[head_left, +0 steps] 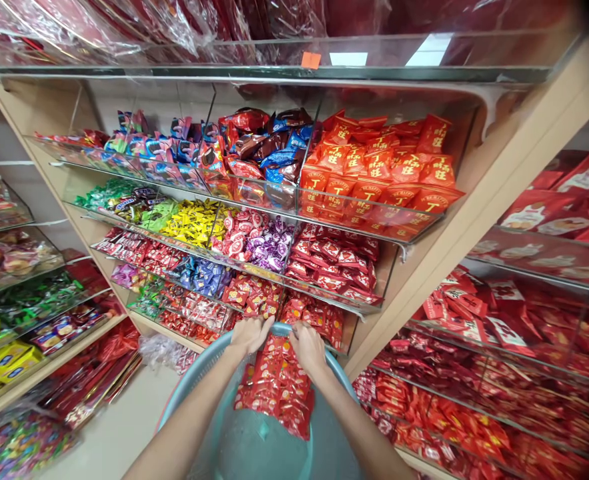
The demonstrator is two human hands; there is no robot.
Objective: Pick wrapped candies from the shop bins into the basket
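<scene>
Glass-fronted tiers of a pale wooden shelving unit (pixel 439 247) fill the head view I follow from afar. Red packets with gold characters (pixel 371 190) crowd the upper tier's right end; blue packets (pixel 284 160) lie to their left. One tier down, I count yellow-wrapped sweets (pixel 187 221), purple-wrapped sweets (pixel 271 243) and dark red packs (pixel 331 260) among the rows. A clear plastic bag (pixel 158 350) rests on the pale floor (pixel 114 407) by the unit's foot. A teal basin (pixel 254 443) carries joined red sachets (pixel 274 390).
</scene>
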